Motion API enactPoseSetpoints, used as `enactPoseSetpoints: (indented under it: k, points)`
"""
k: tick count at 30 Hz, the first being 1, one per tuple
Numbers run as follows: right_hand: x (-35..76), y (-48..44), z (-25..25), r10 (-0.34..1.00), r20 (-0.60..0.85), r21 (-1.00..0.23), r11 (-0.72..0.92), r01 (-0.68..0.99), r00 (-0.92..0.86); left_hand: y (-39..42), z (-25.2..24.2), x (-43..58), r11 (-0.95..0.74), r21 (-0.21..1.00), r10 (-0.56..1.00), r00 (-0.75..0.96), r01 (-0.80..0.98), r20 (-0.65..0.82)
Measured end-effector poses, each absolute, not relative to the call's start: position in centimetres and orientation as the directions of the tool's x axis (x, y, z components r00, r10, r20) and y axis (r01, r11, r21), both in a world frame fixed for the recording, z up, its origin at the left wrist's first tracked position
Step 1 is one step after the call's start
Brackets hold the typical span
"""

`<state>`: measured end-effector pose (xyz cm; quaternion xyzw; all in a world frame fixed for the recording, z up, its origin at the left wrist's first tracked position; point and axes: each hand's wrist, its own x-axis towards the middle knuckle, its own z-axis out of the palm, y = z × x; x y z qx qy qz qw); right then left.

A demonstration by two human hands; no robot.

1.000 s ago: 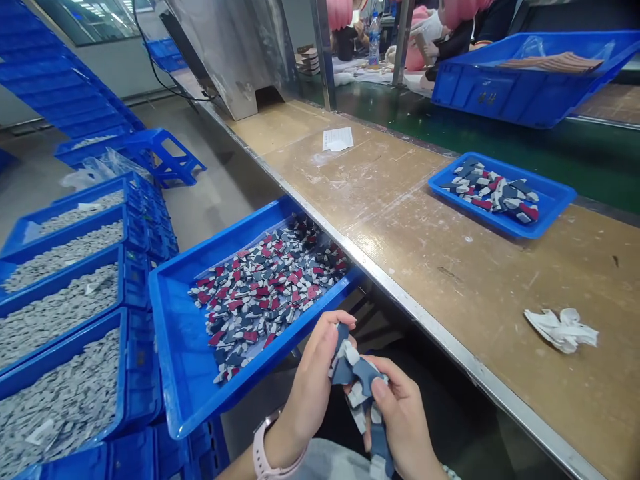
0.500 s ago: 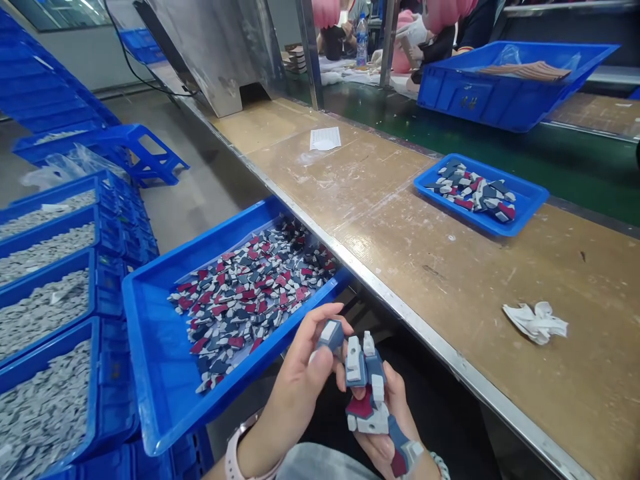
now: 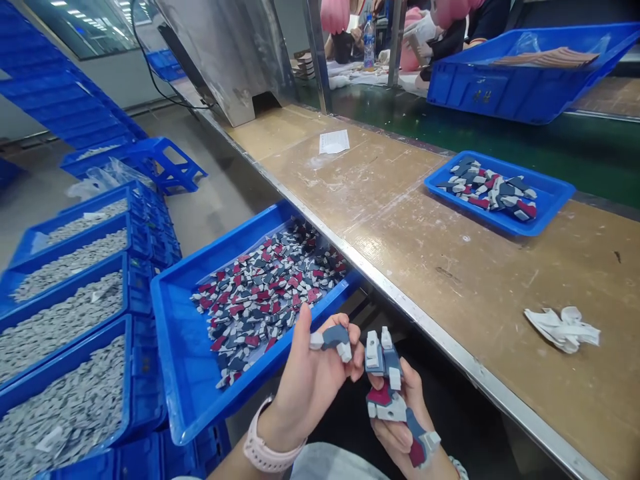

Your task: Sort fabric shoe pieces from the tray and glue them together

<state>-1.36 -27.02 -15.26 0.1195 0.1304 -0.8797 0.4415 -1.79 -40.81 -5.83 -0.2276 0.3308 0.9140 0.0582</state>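
Note:
My left hand (image 3: 313,383), with a pink watch band on its wrist, has its fingers curled round a small dark blue-grey and white moulded piece (image 3: 334,337); its thumb is lifted off the piece. Just beside it, my right hand (image 3: 395,433) is closed on several moulded pieces (image 3: 384,360) in blue-grey, white and dark red. They stick out above the fingers and across the palm. Beyond both hands, a large blue bin (image 3: 185,347) holds a heap of similar small pieces (image 3: 270,287), its far side reaching under the bench edge.
The workbench (image 3: 390,193) carries a small blue tray (image 3: 550,207) of pieces, a crumpled white scrap (image 3: 563,328) and a paper slip (image 3: 334,141). Blue crates (image 3: 143,293) of grey-white parts stand at left. A bigger blue bin (image 3: 480,93) sits behind the bench, with co-workers beyond.
My left hand has turned its piece over, and its thumb has come up off it. My right hand keeps its pieces. The whole view has shifted, so the scene sits further right.

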Motion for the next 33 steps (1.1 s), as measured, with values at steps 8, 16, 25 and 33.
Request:
enactPoseSetpoints:
  k: [8, 16, 25, 33]
  points:
    - [-1.5, -27.3, -15.0, -0.685, -0.421, -0.078, -0.626, 0.776, -0.595, -40.2, -6.3, -2.7, -0.885, 0.427, -0.180, -0.709, -0.186, -0.682]
    - [-1.3, -27.3, -14.2, -0.533, -0.532, -0.315, -0.597, 0.738, -0.658, -39.3, -6.1, -2.4, -0.913, 0.367, -0.168, -0.655, -0.179, -0.737]
    - [-3.6, -32.5, -12.3, -0.397, -0.037, -0.999, -0.004, 0.042, -0.917, -42.6, -8.0, -4.2, -0.846, 0.531, -0.454, -0.599, 0.057, -0.659]
    - [-8.7, -39.0, -11.9, -0.521, 0.029, -0.943, 0.269, -0.197, -0.853, -52.3, -12.6, -13.3, -0.827, 0.558, -0.461, -0.651, 0.069, -0.603]
